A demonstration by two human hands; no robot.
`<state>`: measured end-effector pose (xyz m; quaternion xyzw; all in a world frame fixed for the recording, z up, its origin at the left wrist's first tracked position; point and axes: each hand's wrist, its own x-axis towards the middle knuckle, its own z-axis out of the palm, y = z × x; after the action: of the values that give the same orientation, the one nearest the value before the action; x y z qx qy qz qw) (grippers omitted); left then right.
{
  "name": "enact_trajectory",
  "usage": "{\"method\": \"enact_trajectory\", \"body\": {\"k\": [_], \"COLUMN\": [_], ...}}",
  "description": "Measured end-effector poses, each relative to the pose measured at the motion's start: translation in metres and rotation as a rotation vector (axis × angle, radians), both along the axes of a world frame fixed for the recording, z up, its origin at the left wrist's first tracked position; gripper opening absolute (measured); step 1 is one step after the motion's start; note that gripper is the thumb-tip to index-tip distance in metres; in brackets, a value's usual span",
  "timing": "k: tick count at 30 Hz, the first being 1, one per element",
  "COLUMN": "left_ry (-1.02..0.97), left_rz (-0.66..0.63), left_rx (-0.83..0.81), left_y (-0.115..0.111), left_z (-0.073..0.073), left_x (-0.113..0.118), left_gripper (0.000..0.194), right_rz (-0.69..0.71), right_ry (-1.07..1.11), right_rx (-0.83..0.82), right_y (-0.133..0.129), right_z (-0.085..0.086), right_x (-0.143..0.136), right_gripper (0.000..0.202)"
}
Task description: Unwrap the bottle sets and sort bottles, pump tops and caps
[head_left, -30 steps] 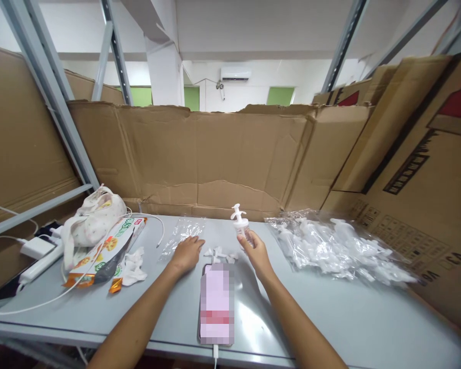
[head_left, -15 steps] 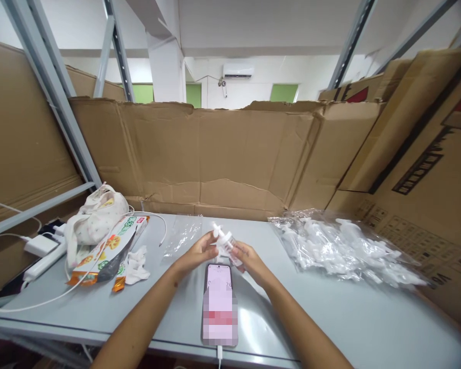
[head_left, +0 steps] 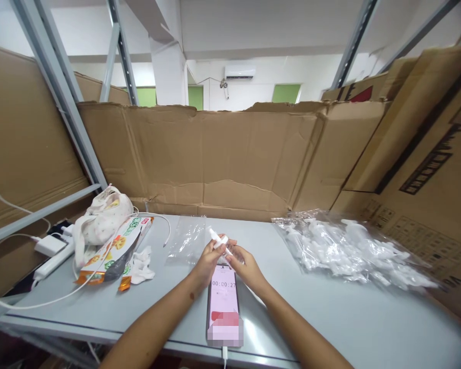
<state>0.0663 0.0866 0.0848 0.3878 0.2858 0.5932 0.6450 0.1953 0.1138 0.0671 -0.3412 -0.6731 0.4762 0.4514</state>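
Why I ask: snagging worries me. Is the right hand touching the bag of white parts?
Apart: the head view shows grey tabletop between right hand and bag of white parts.

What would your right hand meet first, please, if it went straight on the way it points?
Likely the white-topped pump bottle held between the hands, against the right hand, then the left hand; exact depth is unclear.

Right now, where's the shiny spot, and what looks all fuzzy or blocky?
Head view: white glare shines on the gray table, just right of the phone; head view: blocky squares cover the phone's lower end; head view: the white pump bottle looks pale and soft-edged, too small for fine detail; head view: glints on the plastic bag at the right muddle the white pieces inside.
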Motion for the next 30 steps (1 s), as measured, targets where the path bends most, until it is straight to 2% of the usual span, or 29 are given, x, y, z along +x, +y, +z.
{"method": "enact_trajectory", "body": {"k": [5,9,13,16,18,25,28,30], "left_ry": [0.076,0.100,0.197,0.275,0.229,-0.216,-0.251,-0.201], "left_rz": [0.003,0.006,0.153,0.270,0.293,0.388,0.427,0.444], "left_rx": [0.042,0.097,0.161,0.151,0.130,0.025,0.056,0.078], "left_y": [0.004,0.009,0.015,0.020,0.022,0.025,0.027,0.029], "left_z": [-0.003,0.000,0.003,0.003,0.006,0.030,0.037,0.039], "left_x": [-0.007,-0.021,-0.037,-0.044,-0.047,-0.075,-0.089,-0.092], "left_gripper": [0.044,0.056,0.049,0.041,0.037,0.028,0.027,0.029], "right_rz": [-0.013,-0.038,-0.033,-0.020,-0.014,-0.010,-0.066,-0.135], "right_ry": [-0.050,-0.132,-0.195,-0.211,-0.213,-0.247,-0.250,-0.226], "right_rx": [0.056,0.109,0.133,0.127,0.119,0.125,0.126,0.110], "right_y": [0.001,0.001,0.000,0.000,0.000,0.003,0.004,0.006], "right_z": [0.000,0.002,0.003,0.003,0.003,0.006,0.008,0.009], "right_x": [0.002,0.005,0.007,0.007,0.008,0.010,0.012,0.015], "right_gripper": [0.033,0.026,0.023,0.024,0.025,0.026,0.024,0.028]}}
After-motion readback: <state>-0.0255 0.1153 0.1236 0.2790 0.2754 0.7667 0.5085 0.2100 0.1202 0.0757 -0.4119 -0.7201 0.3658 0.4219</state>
